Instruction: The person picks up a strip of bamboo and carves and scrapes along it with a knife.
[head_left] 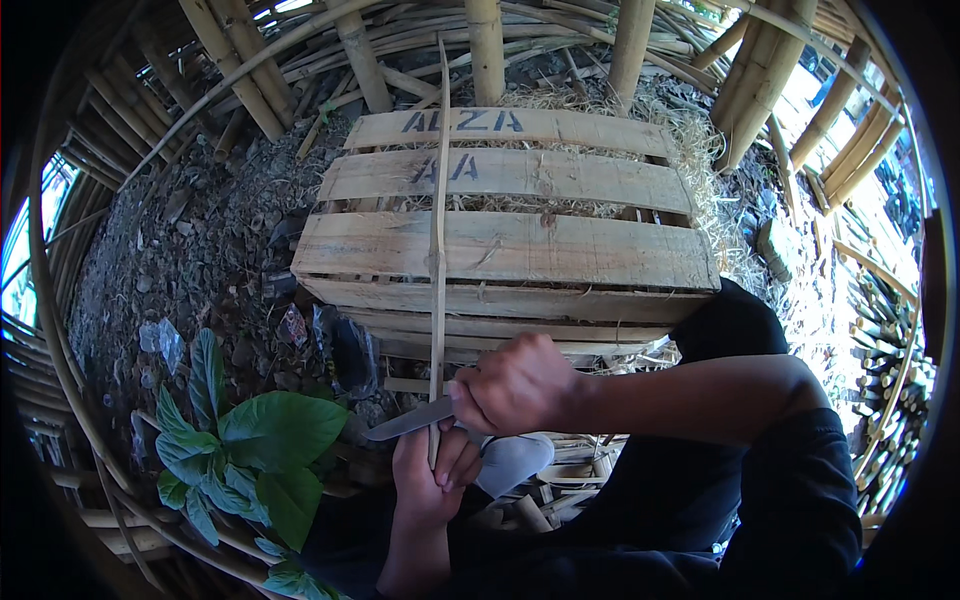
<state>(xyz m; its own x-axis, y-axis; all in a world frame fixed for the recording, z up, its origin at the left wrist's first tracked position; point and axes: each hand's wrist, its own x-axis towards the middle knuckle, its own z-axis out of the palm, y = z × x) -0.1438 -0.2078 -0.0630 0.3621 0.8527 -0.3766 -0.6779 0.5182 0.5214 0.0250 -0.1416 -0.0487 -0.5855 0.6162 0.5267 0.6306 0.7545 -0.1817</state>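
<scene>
A long, thin bamboo strip (438,210) stretches away from me over a slatted wooden crate (520,245). Its near end is gripped in my left hand (428,475), fingers closed round it. My right hand (520,385) is closed in a fist on a knife, whose handle is hidden in the fingers. The knife's grey blade (405,420) points left and lies across the strip just beyond my left hand. Whether the edge bites into the strip cannot be seen.
A leafy green plant (280,430) grows at the near left. Upright bamboo poles (487,50) stand behind the crate, with straw (705,190) around its right side. Stones and litter cover the ground (180,250) at left. Cut bamboo pieces (885,370) are stacked at far right.
</scene>
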